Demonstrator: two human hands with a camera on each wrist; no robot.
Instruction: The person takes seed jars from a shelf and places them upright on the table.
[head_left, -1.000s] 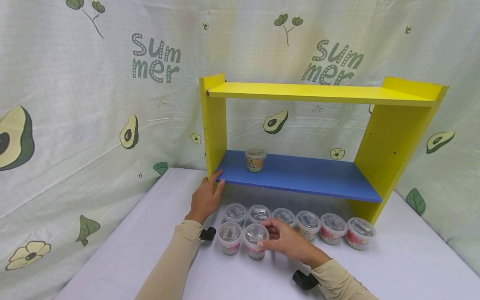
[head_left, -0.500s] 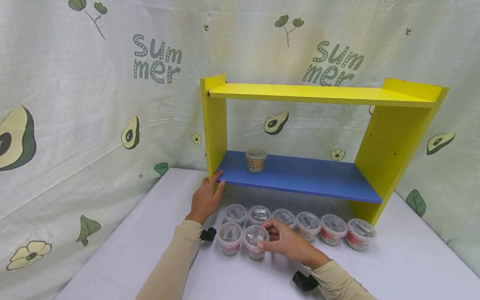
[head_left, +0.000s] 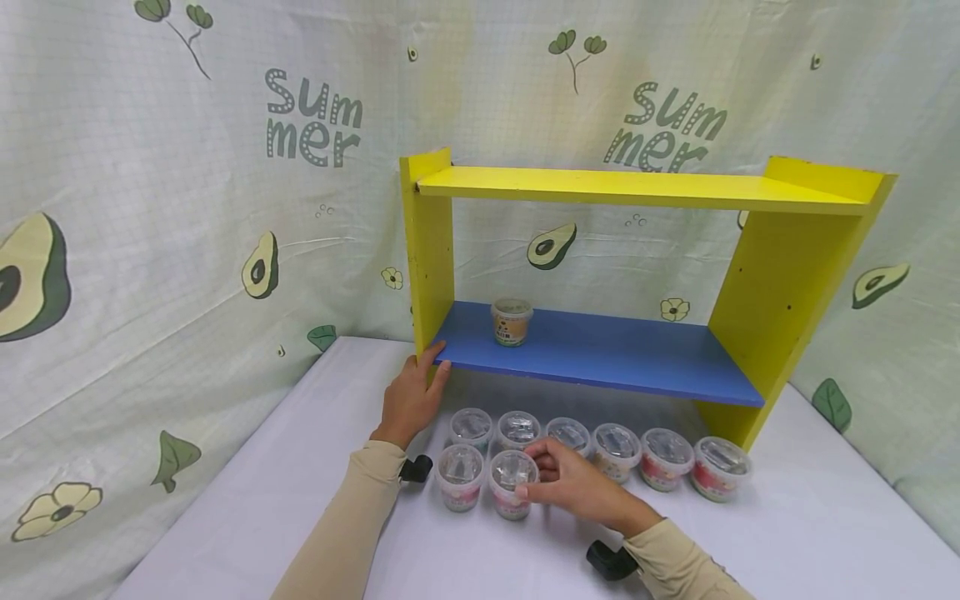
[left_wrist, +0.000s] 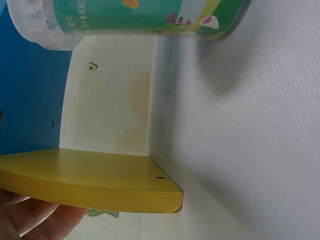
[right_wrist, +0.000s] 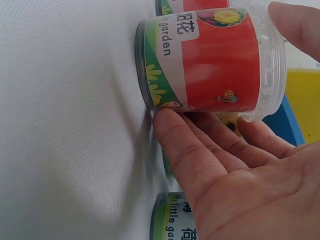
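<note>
My right hand holds a small lidded plastic tub in the front row, thumb near its lid and fingers along the side. Close up in the right wrist view, this tub has a red label with a flower picture and a clear lid, and its base is right at the white cloth. My left hand grips the lower left corner of the yellow and blue shelf. In the left wrist view, fingers show against the outside of its yellow side panel.
Beside the held tub stands another pink-labelled tub. Behind them, a row of several similar tubs lines the table before the shelf. One orange-labelled tub sits on the blue board. A printed curtain hangs behind.
</note>
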